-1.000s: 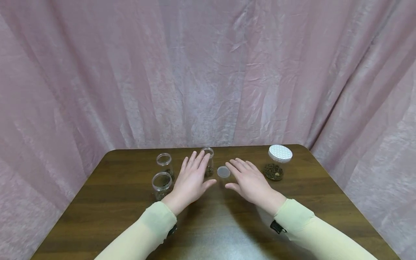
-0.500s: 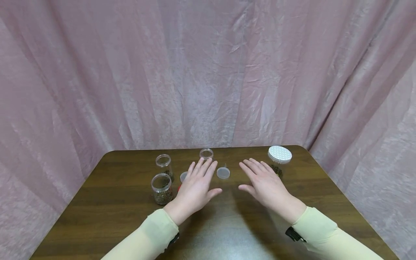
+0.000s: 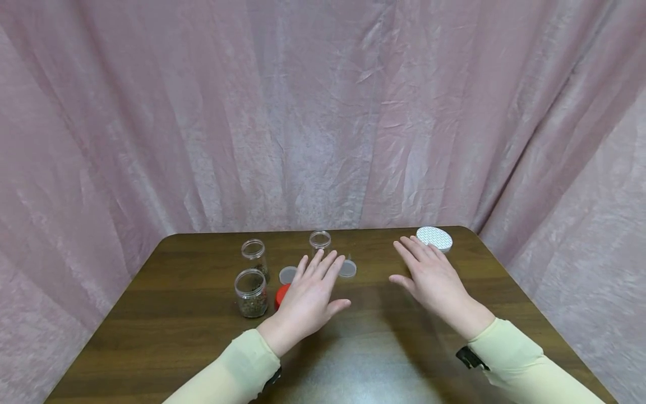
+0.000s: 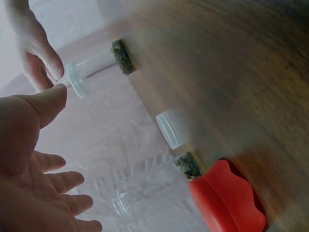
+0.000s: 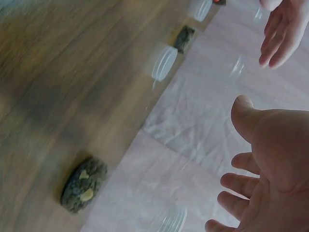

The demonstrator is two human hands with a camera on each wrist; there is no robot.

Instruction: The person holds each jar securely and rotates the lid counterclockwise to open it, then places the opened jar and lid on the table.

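My left hand (image 3: 310,300) is held over the table with fingers straight and thumb apart, holding nothing. It overlaps a red object with a wavy edge (image 4: 229,198) in the head view. Just beyond its fingers are two translucent round lids, one left (image 3: 288,275) and one right (image 3: 347,269). My right hand (image 3: 436,278), also straight-fingered and holding nothing, hovers in front of the large clear jar with a white patterned top (image 3: 434,238). In the right wrist view that jar's dark green dried contents (image 5: 84,183) show, with a few pale pieces among them.
Two clear jars without lids, a wide one (image 3: 252,303) with dried bits and a narrower one (image 3: 254,257), stand left of my left hand. Another open-topped clear jar (image 3: 320,240) is at the back middle. A pink curtain (image 3: 323,112) hangs behind the brown wooden table (image 3: 151,314).
My right hand has moved to the right, now covering most of the large jar. My left hand has shifted slightly right and nearer, uncovering the left lid and part of the red object.
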